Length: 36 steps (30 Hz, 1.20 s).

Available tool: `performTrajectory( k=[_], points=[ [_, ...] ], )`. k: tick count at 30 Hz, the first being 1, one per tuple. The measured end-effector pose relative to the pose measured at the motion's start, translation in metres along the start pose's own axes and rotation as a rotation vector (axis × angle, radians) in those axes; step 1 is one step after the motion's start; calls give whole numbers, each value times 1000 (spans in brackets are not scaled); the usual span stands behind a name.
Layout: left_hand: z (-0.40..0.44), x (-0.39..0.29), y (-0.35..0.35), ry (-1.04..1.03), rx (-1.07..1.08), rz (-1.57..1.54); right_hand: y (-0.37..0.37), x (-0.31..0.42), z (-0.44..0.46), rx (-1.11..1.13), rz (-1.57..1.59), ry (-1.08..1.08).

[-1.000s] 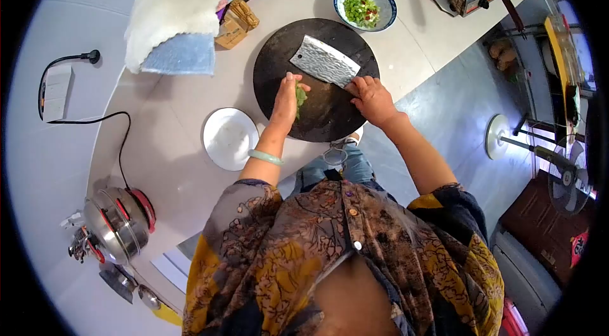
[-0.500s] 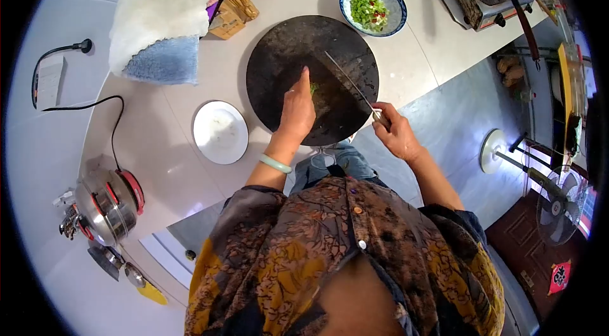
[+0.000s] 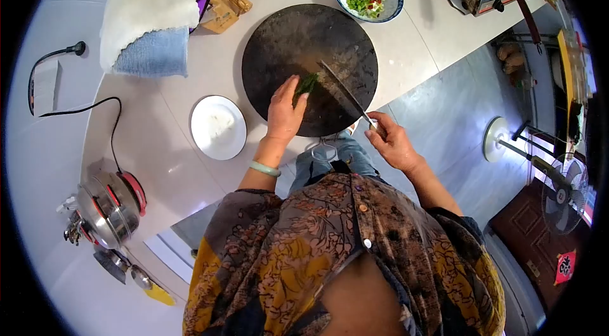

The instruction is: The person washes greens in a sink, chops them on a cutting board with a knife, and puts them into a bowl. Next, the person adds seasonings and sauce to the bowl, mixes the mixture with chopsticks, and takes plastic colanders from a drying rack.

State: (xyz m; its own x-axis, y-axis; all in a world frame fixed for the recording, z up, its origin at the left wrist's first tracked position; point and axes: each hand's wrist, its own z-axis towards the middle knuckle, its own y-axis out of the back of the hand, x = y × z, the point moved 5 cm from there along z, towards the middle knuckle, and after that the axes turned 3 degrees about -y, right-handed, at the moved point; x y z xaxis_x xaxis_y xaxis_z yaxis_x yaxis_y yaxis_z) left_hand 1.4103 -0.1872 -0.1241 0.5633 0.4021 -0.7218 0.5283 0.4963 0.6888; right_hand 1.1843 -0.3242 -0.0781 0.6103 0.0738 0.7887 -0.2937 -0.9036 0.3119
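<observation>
Bit nervy about the left hand (image 3: 285, 111) with that cleaver (image 3: 346, 90) so close

Right hand (image 3: 394, 141) is wrapped round the handle, blade edge-on ahead of that grip, over the round chopping board (image 3: 279, 38); the leafy greens (image 3: 307, 85) sit just past the left thumb, fingers and thumb parted, can't tell if they're pinching any; a sideways slip of the blade could nick a fingertip, and a loose hold could let leaves scatter

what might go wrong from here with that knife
The long grey metal knife in the right hand could nick the left hand close beside it. The small dark green leafy bunch might slip on the round black board, bringing a crooked cut.
</observation>
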Motion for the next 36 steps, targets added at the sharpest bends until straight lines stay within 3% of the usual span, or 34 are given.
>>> performTrajectory(
  k=[6,15,23,27,36],
  points=[
    [-1,-4,-12,-157,-111,166,-16,8,0,64,7,13],
    [1,-2,-13,-216,-157,138,-26,5,7,85,-128,114],
    [1,0,-18,-222,-40,229,-24,17,14,77,-332,247],
    [2,-24,-6,-262,-48,257,-21,29,15,137,-421,210],
    [3,-2,-22,-238,10,303,-26,26,26,146,-513,148]
  ],
)
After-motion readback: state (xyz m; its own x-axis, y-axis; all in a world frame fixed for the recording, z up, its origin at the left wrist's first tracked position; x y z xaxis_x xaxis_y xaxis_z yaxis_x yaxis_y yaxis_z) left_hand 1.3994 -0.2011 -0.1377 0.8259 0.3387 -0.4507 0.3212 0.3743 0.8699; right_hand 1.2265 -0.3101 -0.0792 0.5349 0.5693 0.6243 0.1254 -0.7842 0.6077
